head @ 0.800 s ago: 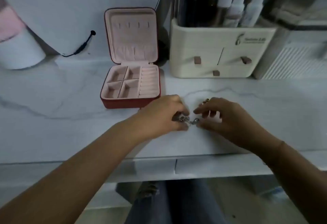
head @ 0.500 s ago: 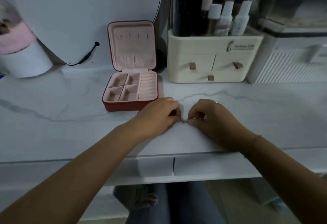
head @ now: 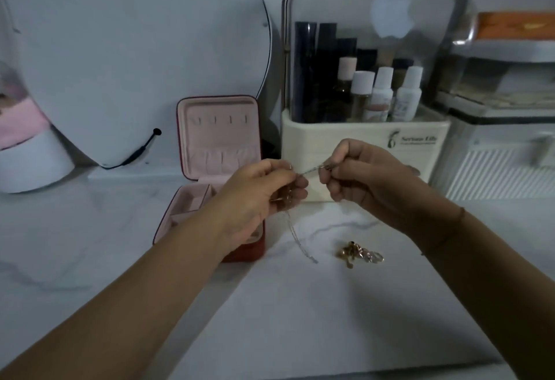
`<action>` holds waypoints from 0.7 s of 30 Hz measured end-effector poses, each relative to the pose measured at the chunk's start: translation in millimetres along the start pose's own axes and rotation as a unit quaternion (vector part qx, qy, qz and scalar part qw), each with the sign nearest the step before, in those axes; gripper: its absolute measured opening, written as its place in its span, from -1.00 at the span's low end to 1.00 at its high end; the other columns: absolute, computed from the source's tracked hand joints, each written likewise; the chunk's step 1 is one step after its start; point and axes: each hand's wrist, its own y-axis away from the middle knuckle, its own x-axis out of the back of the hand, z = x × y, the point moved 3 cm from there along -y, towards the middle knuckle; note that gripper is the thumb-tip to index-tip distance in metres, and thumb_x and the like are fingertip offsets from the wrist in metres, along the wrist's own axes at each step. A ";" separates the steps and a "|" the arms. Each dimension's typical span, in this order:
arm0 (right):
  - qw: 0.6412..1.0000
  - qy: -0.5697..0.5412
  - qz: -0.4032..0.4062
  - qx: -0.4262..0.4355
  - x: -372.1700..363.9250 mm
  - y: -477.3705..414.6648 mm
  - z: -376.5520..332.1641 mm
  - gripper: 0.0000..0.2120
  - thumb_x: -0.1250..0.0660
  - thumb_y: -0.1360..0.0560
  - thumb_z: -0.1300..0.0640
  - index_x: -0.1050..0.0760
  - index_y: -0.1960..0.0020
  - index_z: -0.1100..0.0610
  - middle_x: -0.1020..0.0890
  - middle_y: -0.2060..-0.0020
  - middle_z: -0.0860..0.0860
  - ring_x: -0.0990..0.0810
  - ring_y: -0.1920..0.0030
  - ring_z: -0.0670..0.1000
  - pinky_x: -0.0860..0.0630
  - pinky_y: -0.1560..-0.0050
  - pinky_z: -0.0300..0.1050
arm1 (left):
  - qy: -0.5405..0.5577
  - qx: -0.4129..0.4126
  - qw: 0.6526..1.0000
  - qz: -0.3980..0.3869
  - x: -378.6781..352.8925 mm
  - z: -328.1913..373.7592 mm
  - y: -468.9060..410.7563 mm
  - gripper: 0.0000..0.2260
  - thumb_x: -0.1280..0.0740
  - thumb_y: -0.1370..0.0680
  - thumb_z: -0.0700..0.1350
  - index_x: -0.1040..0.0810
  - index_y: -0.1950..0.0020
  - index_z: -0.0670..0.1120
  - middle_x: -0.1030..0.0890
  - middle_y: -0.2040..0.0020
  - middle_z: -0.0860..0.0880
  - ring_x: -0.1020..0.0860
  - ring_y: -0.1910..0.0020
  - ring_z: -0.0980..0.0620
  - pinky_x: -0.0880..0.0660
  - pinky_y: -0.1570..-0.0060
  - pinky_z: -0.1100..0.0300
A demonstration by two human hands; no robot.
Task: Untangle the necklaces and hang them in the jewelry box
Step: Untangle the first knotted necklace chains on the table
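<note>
Raised left hand (head: 264, 196) and right hand (head: 369, 181) off the counter (head: 300, 313), right of the jewelry box (head: 219, 136); drew silver chain (head: 309, 170) out between them; left gold tangle (head: 359, 254) uncovered.

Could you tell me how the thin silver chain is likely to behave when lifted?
Probably very floppy: the thin silver chain hangs limp below the left hand and runs straight only between it and the right hand. It is likely light, since fingertip pinches seem to carry it. Its loose end may swing and snag.
</note>
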 end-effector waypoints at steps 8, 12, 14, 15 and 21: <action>0.987 0.140 0.040 -0.064 5.4 -26.3 6.7 -0.68 -0.01 -0.46 0.44 -0.49 -0.03 0.28 -0.40 0.45 0.05 -0.28 0.47 -0.08 -0.19 0.45 -0.21 | -0.124 -0.044 0.991 -0.003 6.3 -7.5 -14.7 -0.88 -0.36 -0.50 -0.27 -0.63 0.02 -0.12 -0.71 0.15 -0.07 -0.67 0.13 0.06 -0.57 0.12 0.27; 0.968 0.241 0.046 -0.046 0.9 -23.3 19.3 -0.84 -0.26 -0.55 0.14 -0.59 0.03 0.19 -0.37 0.55 -0.11 -0.26 0.51 -0.14 -0.20 0.47 -0.29 | -0.109 -0.084 0.989 0.044 15.7 -11.1 -14.9 -0.86 -0.42 -0.43 -0.27 -0.65 0.03 -0.13 -0.71 0.20 -0.06 -0.65 0.26 0.15 -0.50 0.24 0.39; 0.960 0.278 0.039 -0.012 -2.8 -19.8 21.1 -0.86 -0.40 -0.45 0.09 -0.62 0.09 0.17 -0.37 0.63 -0.13 -0.27 0.58 -0.18 -0.22 0.51 -0.41 | -0.104 -0.091 0.989 0.046 19.0 -10.2 -15.0 -0.85 -0.43 -0.40 -0.26 -0.64 0.06 -0.11 -0.71 0.23 -0.03 -0.64 0.27 0.16 -0.49 0.26 0.39; 0.959 0.279 0.037 -0.002 -3.2 -18.6 22.9 -0.87 -0.43 -0.42 0.11 -0.63 0.12 0.18 -0.36 0.64 -0.13 -0.26 0.60 -0.18 -0.21 0.53 -0.44 | -0.103 -0.088 0.990 0.048 21.0 -10.5 -15.4 -0.86 -0.44 -0.39 -0.25 -0.64 0.08 -0.09 -0.70 0.24 -0.01 -0.64 0.26 0.17 -0.50 0.25 0.38; 0.979 0.199 0.040 -0.016 0.4 -18.2 37.2 -0.89 -0.36 -0.48 0.20 -0.58 0.13 0.25 -0.38 0.57 -0.10 -0.26 0.53 -0.15 -0.20 0.45 -0.32 | -0.123 -0.031 0.992 0.015 24.6 -16.4 -15.8 -0.84 -0.46 -0.33 -0.17 -0.66 0.10 -0.05 -0.69 0.25 0.01 -0.62 0.26 0.16 -0.54 0.18 0.35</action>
